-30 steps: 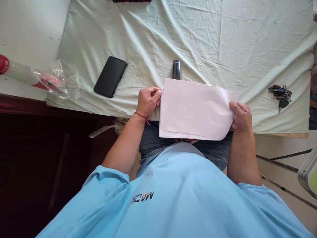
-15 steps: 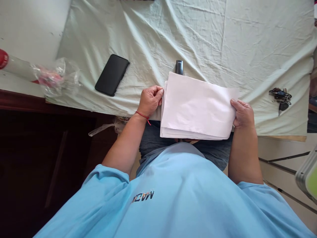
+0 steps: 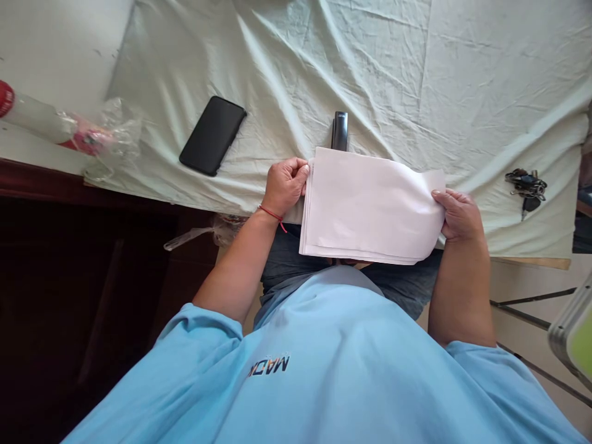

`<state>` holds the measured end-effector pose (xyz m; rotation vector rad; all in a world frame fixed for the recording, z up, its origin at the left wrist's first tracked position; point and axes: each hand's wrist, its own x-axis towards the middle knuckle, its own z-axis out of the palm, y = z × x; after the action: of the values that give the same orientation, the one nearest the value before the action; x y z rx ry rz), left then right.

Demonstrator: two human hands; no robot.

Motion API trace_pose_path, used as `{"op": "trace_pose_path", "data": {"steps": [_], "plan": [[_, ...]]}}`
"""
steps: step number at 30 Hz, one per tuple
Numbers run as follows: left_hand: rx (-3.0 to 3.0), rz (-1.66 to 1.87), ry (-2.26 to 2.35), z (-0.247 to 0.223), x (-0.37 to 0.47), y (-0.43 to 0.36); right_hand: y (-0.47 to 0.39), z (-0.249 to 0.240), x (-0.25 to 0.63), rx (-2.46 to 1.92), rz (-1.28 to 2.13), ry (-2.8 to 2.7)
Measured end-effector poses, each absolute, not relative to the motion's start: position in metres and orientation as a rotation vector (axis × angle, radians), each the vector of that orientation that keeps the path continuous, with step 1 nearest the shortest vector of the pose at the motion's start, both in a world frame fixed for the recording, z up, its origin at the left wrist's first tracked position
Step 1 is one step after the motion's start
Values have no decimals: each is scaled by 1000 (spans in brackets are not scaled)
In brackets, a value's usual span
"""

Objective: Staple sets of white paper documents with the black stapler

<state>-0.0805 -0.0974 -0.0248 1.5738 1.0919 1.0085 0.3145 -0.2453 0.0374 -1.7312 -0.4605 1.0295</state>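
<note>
A stack of white paper sheets [image 3: 370, 206] is held over the table's front edge, above my lap. My left hand [image 3: 285, 185] pinches its upper left edge between thumb and fingers; a red string is round that wrist. At the right edge, my right hand [image 3: 459, 213] grips the stack with the thumb on top and the fingers underneath, mostly hidden. The top sheet bulges near its upper right corner, and the lower edges are slightly staggered. A black stapler-like object [image 3: 340, 131] lies just beyond the stack, its near end covered by the paper.
On the pale cloth-covered table [image 3: 379, 68], a black phone [image 3: 213, 135] lies to the left and a bunch of keys [image 3: 527, 186] to the right. A bottle with a red cap [image 3: 39, 120] and crumpled clear plastic [image 3: 120, 129] are at the far left. A green-topped stool [image 3: 578, 333] stands lower right.
The upper edge of the stack has dipped towards me, uncovering more of the black object. The top sheet now bulges at the upper right. Both hands keep their hold.
</note>
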Motion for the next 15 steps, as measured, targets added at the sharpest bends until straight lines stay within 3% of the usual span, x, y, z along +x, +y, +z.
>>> {"op": "trace_pose_path", "data": {"steps": [15], "plan": [[1499,1052,1115,-22,-76,-100,-247,33,307,-1696,1024,-454]]}}
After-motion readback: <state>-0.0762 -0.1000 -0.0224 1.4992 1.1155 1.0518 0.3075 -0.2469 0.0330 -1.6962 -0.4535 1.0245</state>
